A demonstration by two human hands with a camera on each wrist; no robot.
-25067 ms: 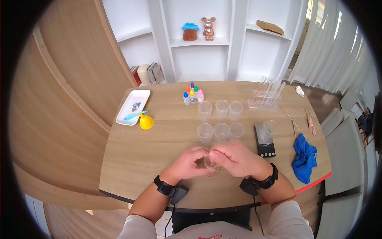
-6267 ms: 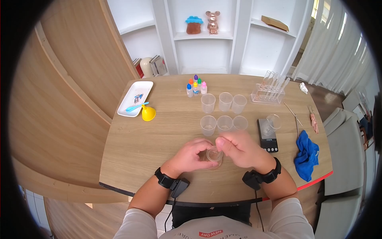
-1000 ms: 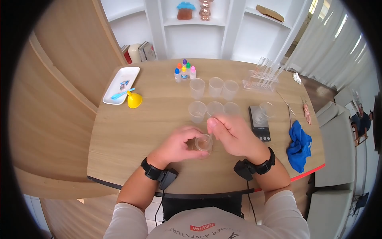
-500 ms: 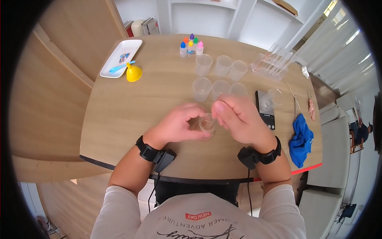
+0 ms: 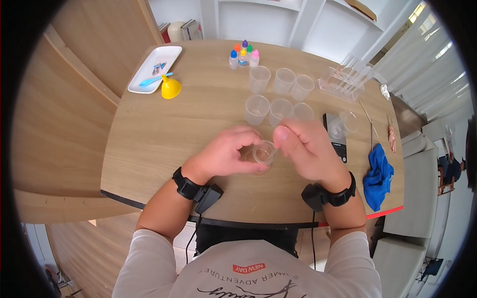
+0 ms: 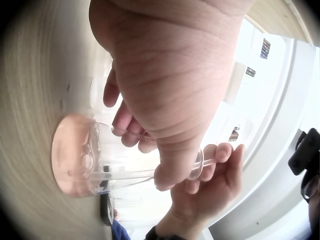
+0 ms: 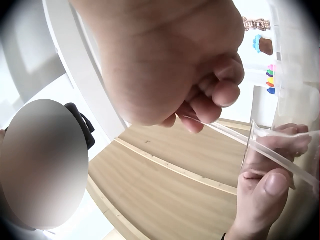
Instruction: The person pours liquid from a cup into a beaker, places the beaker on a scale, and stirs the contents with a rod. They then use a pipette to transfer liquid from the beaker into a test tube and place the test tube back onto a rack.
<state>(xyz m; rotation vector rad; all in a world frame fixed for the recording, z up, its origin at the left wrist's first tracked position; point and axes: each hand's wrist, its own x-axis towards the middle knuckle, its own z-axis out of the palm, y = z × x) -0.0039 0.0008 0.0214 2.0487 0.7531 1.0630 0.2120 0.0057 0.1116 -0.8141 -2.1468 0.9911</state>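
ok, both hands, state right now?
Left hand: closed, fingers and thumb round the neck of the clear flask.
Right hand: closed, pinching a thin clear rod that reaches into the flask.

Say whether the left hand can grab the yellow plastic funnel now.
Probably not: the left hand grips a clear conical flask of pinkish liquid, though bare wood-grain tabletop leads to the funnel.
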